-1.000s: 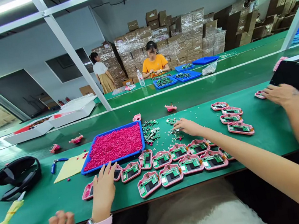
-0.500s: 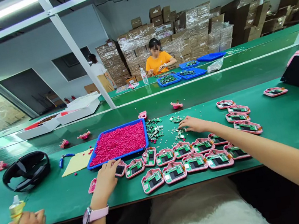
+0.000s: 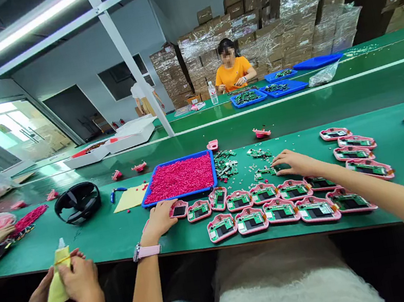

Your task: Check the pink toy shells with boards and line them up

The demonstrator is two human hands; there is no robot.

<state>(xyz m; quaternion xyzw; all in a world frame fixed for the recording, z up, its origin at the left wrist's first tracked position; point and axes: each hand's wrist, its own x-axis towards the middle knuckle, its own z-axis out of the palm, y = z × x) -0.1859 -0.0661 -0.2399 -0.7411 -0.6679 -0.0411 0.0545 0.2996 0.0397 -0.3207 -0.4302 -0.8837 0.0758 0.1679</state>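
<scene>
My left hand point(image 3: 162, 219), with a pink-strapped watch on its wrist, has its fingers closed on the edge of a pink casing point(image 3: 179, 209) with a dark screen. Another pink casing is mostly hidden behind this hand. My right hand point(image 3: 292, 162) reaches over the mat, its fingertips pinching the end of a small green circuit board point(image 3: 265, 173). More green circuit boards point(image 3: 225, 165) lie in a pile beside the blue tray. In front of my hands are two rows of pink casings fitted with boards point(image 3: 251, 220).
A blue tray point(image 3: 214, 170) holds small pink pieces. Left of it are a yellow sheet point(image 3: 128, 199), blue-handled pliers point(image 3: 113, 195) and a black headset point(image 3: 78, 203). At left, a co-worker's hands grip a yellow piping bag point(image 3: 57, 288). Another person in orange point(image 3: 234, 72) sits across the bench.
The view has swung left, so the bench appears shifted right. My right hand has closed on a circuit board; my left stays at the pink casing. The co-worker's yellow bag shows more fully.
</scene>
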